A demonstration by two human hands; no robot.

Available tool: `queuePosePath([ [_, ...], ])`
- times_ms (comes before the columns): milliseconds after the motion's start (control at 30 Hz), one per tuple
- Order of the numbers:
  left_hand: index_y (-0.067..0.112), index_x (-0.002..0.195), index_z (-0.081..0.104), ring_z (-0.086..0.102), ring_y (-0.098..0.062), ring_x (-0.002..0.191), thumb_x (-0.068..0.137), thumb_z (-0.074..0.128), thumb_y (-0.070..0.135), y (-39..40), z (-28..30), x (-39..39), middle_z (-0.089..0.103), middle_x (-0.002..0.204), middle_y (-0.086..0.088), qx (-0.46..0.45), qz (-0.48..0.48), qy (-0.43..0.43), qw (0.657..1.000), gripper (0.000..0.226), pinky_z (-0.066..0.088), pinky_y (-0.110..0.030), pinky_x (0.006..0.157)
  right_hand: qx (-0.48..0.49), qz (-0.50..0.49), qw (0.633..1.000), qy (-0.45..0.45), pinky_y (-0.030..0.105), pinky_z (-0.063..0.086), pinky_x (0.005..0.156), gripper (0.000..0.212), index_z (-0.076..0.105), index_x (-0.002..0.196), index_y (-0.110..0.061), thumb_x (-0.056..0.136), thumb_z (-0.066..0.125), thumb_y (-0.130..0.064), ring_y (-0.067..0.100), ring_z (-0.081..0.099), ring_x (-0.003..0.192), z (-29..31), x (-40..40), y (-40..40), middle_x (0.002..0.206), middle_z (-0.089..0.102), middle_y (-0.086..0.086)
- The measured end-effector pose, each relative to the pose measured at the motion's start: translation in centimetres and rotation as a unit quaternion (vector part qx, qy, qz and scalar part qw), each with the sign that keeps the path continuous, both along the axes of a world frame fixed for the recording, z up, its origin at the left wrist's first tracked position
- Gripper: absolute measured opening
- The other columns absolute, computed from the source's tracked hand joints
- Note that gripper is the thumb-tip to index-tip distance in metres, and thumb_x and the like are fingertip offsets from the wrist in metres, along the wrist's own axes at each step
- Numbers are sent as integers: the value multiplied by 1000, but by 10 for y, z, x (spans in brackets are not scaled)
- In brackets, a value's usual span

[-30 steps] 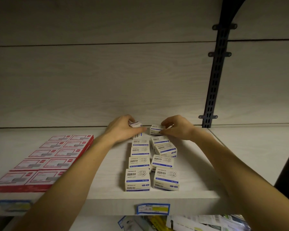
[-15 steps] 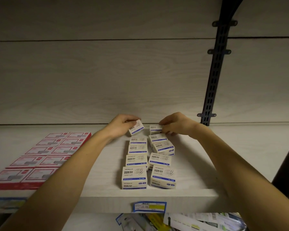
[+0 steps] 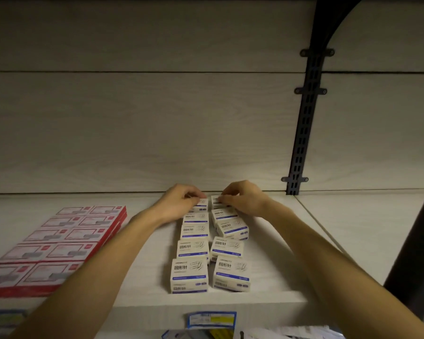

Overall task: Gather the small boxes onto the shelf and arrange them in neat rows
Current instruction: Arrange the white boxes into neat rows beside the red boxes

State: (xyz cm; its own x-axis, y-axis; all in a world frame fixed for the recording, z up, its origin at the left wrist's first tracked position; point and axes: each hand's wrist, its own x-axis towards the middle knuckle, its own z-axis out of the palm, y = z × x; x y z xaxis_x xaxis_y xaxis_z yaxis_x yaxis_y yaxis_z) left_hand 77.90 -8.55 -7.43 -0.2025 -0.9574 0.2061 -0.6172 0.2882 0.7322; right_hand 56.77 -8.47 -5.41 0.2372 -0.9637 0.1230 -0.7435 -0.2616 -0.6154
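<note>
- Both grips are pinched on rearmost paper-clip boxes: left hand (image 3: 179, 204) on the left box (image 3: 201, 205), right hand (image 3: 242, 198) on the right box (image 3: 216, 201).
- Tilted half a second ago, the left box now lies flat on the shelf (image 3: 274, 255), completing both rows.

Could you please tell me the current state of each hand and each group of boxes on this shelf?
left hand: fingers curled on the rearmost left-row box
right hand: pinching the rearmost right-row box
left row: straight, flat
right row: third box skewed
red boxes: flat, in two tidy rows
shelf: holds all boxes
</note>
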Motion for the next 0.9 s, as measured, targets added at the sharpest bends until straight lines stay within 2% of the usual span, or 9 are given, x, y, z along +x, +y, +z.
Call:
queuePosePath([
  [133, 27, 94, 74, 70, -15, 98, 97, 55, 7, 8, 1, -5, 75, 101, 2, 16, -4, -9, 1000, 28, 55, -32, 88, 10, -11, 1000, -19, 32, 53, 87, 26, 71, 114, -17, 94, 63, -32, 17, 64, 98, -2, 2, 11, 109, 70, 0],
  [233, 31, 93, 72, 69, -13, 99, 97, 56, 10, 16, 5, -5, 74, 102, 4, 20, -14, -27, 999, 27, 56, -34, 91, 18, -14, 1000, -20, 34, 54, 90, 25, 72, 113, -18, 93, 63, -30, 18, 66, 100, 0, 1, 20, 110, 71, 1],
  [367, 23, 112, 72, 66, -15, 105, 101, 55, 19, 28, 11, -5, 72, 111, 3, 31, -22, -52, 998, 20, 52, -37, 98, 15, -12, 1000, -7, 35, 52, 96, 32, 67, 125, -16, 96, 59, -27, 19, 64, 106, 4, 2, 34, 121, 68, 3],
  [467, 19, 135, 61, 59, -16, 119, 104, 53, 30, 40, 16, -8, 64, 131, 1, 35, -32, -86, 995, 34, 46, -32, 103, 23, -10, 999, -25, 37, 49, 101, 45, 53, 140, -14, 98, 57, -30, 22, 60, 116, 3, 2, 48, 135, 60, 5],
  [533, 22, 141, 55, 53, -17, 129, 102, 54, 35, 48, 16, -6, 56, 143, 2, -2, -29, -109, 994, 41, 42, -35, 109, 16, -1, 999, -47, 37, 47, 102, 50, 49, 144, -18, 97, 59, -34, 24, 57, 122, 3, 0, 59, 140, 55, 4],
  [633, 26, 139, 57, 51, -15, 132, 102, 53, 39, 65, 18, -4, 54, 144, 6, -51, -70, -156, 984, 39, 42, -41, 111, -41, 24, 998, -41, 30, 44, 96, 40, 59, 135, -20, 96, 61, -31, 21, 53, 125, 4, -8, 78, 144, 52, -1],
  [733, 25, 142, 56, 44, -17, 139, 104, 49, 40, 83, 16, -4, 49, 150, 5, -75, -91, -201, 972, 41, 38, -41, 114, -70, 52, 996, 12, 35, 46, 100, 29, 68, 124, -21, 97, 59, -27, 17, 56, 119, -2, -15, 95, 134, 63, -2],
  [800, 26, 146, 51, 38, -16, 143, 104, 47, 42, 91, 13, -3, 42, 155, 6, -83, -89, -215, 969, 45, 33, -39, 116, -76, 44, 996, 11, 36, 51, 95, 28, 68, 124, -22, 98, 58, -28, 17, 60, 113, -6, -16, 103, 130, 65, -2],
  [900, 25, 148, 49, 42, -16, 140, 105, 46, 43, 100, 10, -3, 45, 154, 5, -75, -95, -205, 971, 47, 37, -39, 114, -76, 32, 997, -13, 25, 53, 80, 29, 67, 124, -21, 99, 56, -27, 15, 63, 105, -9, -14, 108, 129, 65, -2],
])
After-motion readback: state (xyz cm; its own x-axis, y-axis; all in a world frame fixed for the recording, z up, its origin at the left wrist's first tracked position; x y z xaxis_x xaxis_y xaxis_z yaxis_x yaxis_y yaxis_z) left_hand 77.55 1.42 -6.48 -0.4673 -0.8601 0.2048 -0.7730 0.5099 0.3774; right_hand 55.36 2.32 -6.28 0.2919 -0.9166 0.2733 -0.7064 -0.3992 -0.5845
